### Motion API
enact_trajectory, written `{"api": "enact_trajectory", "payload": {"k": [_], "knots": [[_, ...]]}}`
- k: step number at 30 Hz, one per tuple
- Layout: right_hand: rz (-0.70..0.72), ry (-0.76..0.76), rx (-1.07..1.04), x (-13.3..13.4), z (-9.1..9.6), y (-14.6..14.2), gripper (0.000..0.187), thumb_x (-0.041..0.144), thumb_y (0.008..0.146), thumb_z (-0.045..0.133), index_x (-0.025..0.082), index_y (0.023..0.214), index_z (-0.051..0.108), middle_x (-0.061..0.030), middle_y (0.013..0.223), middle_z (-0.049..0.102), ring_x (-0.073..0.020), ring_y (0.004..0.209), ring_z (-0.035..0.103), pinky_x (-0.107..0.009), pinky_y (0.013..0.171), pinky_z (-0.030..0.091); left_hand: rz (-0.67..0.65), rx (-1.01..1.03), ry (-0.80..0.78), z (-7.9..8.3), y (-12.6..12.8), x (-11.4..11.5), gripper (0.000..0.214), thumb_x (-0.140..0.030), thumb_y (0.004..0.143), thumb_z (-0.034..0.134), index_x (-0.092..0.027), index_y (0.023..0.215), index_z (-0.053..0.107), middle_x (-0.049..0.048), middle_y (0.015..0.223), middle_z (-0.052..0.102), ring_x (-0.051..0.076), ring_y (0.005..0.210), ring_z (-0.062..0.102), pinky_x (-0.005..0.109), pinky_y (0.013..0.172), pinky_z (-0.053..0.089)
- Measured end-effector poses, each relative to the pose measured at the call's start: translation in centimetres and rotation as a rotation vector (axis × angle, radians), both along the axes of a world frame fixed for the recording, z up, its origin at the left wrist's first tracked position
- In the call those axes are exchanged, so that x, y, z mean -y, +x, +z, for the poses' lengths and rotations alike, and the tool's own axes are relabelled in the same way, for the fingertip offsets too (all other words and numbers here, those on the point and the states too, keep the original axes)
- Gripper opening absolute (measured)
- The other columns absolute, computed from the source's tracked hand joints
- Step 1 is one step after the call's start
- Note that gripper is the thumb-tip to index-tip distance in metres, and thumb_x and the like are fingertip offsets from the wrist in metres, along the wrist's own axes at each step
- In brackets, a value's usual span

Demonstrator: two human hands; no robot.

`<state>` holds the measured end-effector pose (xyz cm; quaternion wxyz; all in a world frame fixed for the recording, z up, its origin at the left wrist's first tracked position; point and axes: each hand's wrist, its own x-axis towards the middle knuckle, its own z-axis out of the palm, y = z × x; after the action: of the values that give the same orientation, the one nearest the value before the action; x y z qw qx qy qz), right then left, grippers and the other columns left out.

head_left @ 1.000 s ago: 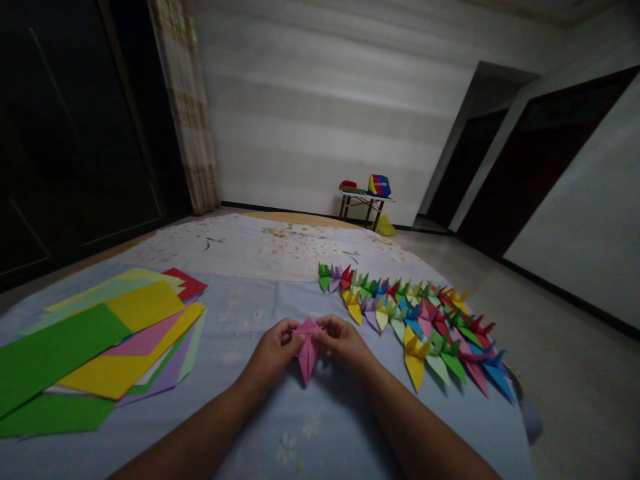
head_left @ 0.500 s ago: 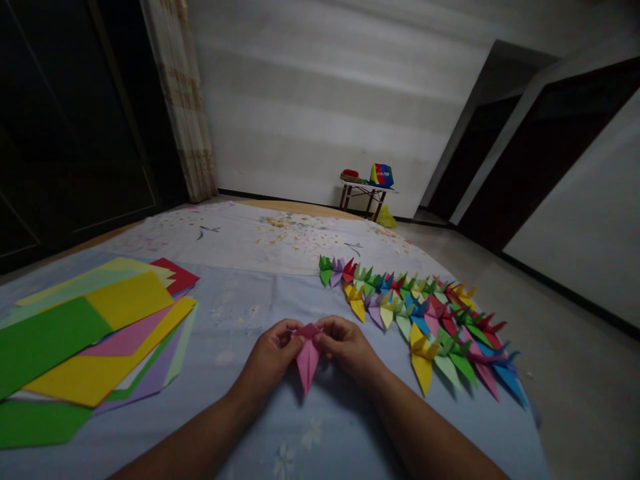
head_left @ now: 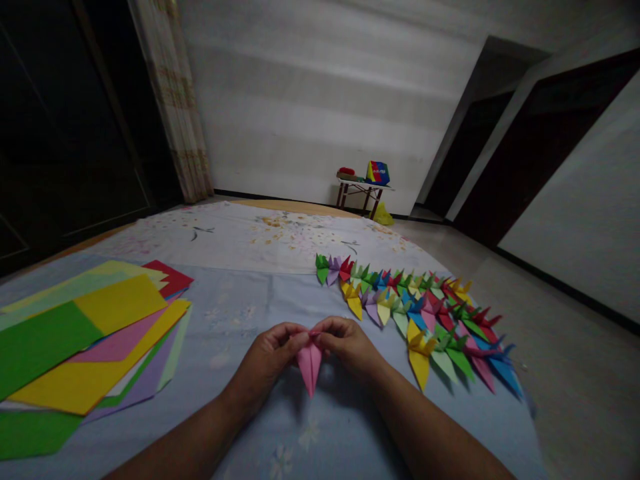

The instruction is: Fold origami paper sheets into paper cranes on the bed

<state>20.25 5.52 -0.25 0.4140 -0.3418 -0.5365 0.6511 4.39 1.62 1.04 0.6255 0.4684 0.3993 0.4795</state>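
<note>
Between my two hands is a folded pink origami paper (head_left: 310,367), its narrow point hanging downward and a crease running along its middle. My left hand (head_left: 280,347) pinches its upper left side between thumb and fingers. The upper right side is gripped the same way by my right hand (head_left: 345,341). Fingers cover most of the paper's top. To the right, rows of folded paper cranes (head_left: 419,353) in many colours stand on the cloth. A fanned pile of coloured paper sheets (head_left: 125,307) lies to the left.
A pale blue flowered cloth (head_left: 240,293) and a white flowered cloth (head_left: 230,233) cover the round table. Against the far wall, a small side table (head_left: 365,185) carries a colourful box (head_left: 378,173) and a red item. A yellow bag (head_left: 383,214) sits on the floor beside it.
The pink paper's top flap, which stood up between my fingers, is now folded down or hidden by them. Both hands stay pinched on it; the view has shifted slightly.
</note>
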Motion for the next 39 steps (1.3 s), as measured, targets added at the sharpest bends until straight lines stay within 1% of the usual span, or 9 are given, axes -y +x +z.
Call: {"api": "enact_trajectory", "payload": {"k": [5, 8, 12, 17, 19, 24, 29, 34, 39], "knots": [[0.009, 0.045, 0.035, -0.12, -0.43, 0.06, 0.021, 0.033, 0.063, 0.072, 0.014, 0.070, 0.065, 0.0026, 0.055, 0.058, -0.0054, 0.045, 0.044, -0.020, 0.047, 0.034, 0.035, -0.032, -0.033, -0.08, -0.10, -0.06, 0.026, -0.042, 0.075, 0.060, -0.016, 0.075, 0.063, 0.0004, 0.066, 0.068, 0.014, 0.061, 0.061, 0.026, 0.066, 0.047], [0.042, 0.071, 0.030, -0.26, -0.58, 0.33, 0.023, 0.034, 0.067, 0.069, 0.014, 0.077, 0.065, 0.0026, 0.059, 0.058, -0.0060, 0.049, 0.047, -0.020, 0.051, 0.037, 0.047, -0.041, -0.019, -0.26, -0.18, -0.16, 0.022, -0.037, 0.074, 0.063, -0.016, 0.078, 0.063, 0.0010, 0.070, 0.069, 0.015, 0.067, 0.063, 0.025, 0.068, 0.047], [0.018, 0.038, 0.014, -0.40, -0.45, 0.57, 0.032, 0.040, 0.071, 0.066, 0.016, 0.091, 0.062, 0.0033, 0.061, 0.058, -0.0064, 0.049, 0.049, -0.020, 0.051, 0.038, 0.056, -0.058, -0.007, -0.07, -0.28, -0.26, 0.022, -0.033, 0.071, 0.066, -0.015, 0.083, 0.061, 0.0025, 0.075, 0.070, 0.016, 0.071, 0.064, 0.026, 0.070, 0.048], [0.028, 0.049, 0.086, -0.17, -0.22, 0.32, 0.032, 0.042, 0.066, 0.070, 0.013, 0.073, 0.060, 0.0021, 0.059, 0.058, -0.0066, 0.050, 0.048, -0.020, 0.051, 0.037, 0.115, -0.085, -0.013, -0.11, -0.28, -0.34, 0.038, -0.035, 0.064, 0.072, -0.015, 0.093, 0.059, 0.0035, 0.078, 0.070, 0.017, 0.071, 0.065, 0.027, 0.067, 0.049], [0.018, 0.042, 0.072, -0.09, -0.19, 0.29, 0.032, 0.042, 0.065, 0.071, 0.013, 0.072, 0.060, 0.0022, 0.059, 0.057, -0.0065, 0.050, 0.048, -0.020, 0.052, 0.037, 0.112, -0.068, -0.042, -0.23, -0.29, -0.38, 0.042, -0.036, 0.063, 0.072, -0.014, 0.095, 0.058, 0.0050, 0.080, 0.071, 0.018, 0.070, 0.066, 0.027, 0.066, 0.050], [0.032, 0.031, 0.019, -0.09, -0.23, 0.47, 0.031, 0.040, 0.065, 0.071, 0.012, 0.074, 0.061, 0.0020, 0.060, 0.058, -0.0065, 0.051, 0.048, -0.020, 0.053, 0.036, 0.092, -0.049, -0.097, -0.28, -0.39, -0.47, 0.035, -0.035, 0.065, 0.072, -0.012, 0.090, 0.063, 0.0067, 0.079, 0.072, 0.016, 0.070, 0.066, 0.024, 0.068, 0.049], [0.030, 0.030, 0.009, -0.08, -0.16, 0.52, 0.032, 0.039, 0.064, 0.072, 0.013, 0.080, 0.062, 0.0016, 0.063, 0.060, -0.0071, 0.053, 0.049, -0.020, 0.054, 0.037, 0.082, -0.058, -0.077, 0.06, -0.44, -0.46, 0.028, -0.034, 0.067, 0.071, -0.013, 0.085, 0.066, 0.0054, 0.078, 0.073, 0.016, 0.070, 0.065, 0.024, 0.069, 0.048], [0.015, 0.052, 0.013, -0.02, -0.08, 0.48, 0.030, 0.040, 0.065, 0.072, 0.013, 0.071, 0.061, 0.0017, 0.059, 0.058, -0.0074, 0.052, 0.048, -0.021, 0.054, 0.036, 0.051, -0.076, -0.047, 0.33, -0.42, -0.40, 0.023, -0.032, 0.071, 0.067, -0.013, 0.083, 0.068, 0.0043, 0.077, 0.073, 0.016, 0.071, 0.065, 0.024, 0.071, 0.048], [0.023, 0.044, -0.035, 0.03, -0.23, 0.50, 0.028, 0.038, 0.066, 0.071, 0.013, 0.069, 0.060, 0.0015, 0.059, 0.059, -0.0075, 0.053, 0.049, -0.021, 0.056, 0.036, 0.033, -0.099, -0.029, 0.21, -0.50, -0.36, 0.021, -0.033, 0.074, 0.064, -0.014, 0.082, 0.069, 0.0044, 0.076, 0.072, 0.016, 0.072, 0.064, 0.024, 0.073, 0.047]]}}
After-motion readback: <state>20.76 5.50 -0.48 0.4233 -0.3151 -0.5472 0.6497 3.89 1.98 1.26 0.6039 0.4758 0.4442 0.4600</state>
